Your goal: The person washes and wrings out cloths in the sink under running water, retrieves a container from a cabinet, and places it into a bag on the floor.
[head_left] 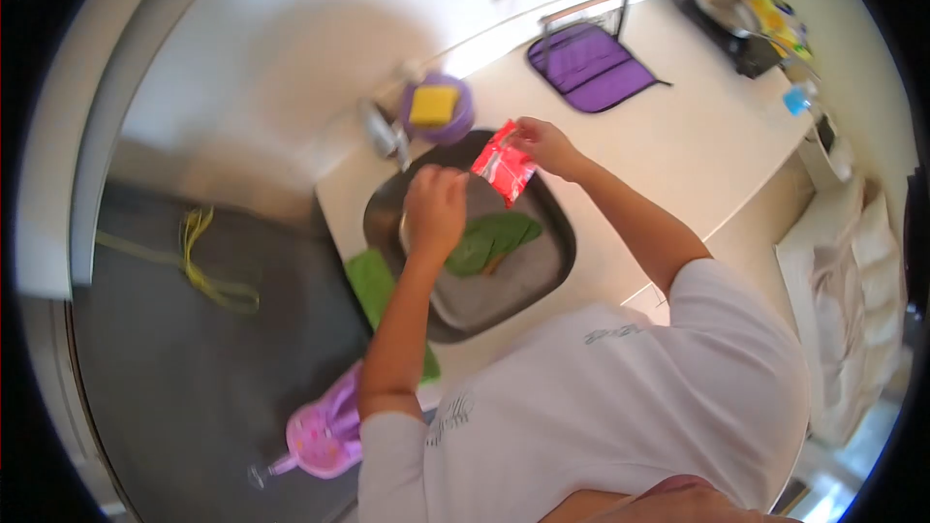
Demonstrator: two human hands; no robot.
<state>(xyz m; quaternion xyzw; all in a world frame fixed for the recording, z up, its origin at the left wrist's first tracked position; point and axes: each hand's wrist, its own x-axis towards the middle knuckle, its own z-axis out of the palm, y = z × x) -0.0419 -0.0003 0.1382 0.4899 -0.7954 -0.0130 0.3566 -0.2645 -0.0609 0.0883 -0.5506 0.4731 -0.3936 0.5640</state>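
Apparently, the right fingers (528,133) pinch a glossy, crinkled red packet (504,170).

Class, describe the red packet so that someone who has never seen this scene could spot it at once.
Find the dark sink in the pale counter. Above its far side, the right hand grips the packet. It is bright red and shiny, unlike the green item and yellow sponge nearby.

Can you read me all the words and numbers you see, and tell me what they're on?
No word, number or sign is clear enough to read.
White shirt: two patches of dark lettering, too blurred to read.
Red packet: some pale marks, too blurred to read.
Yellow packet: any print is too small and blurred to read.
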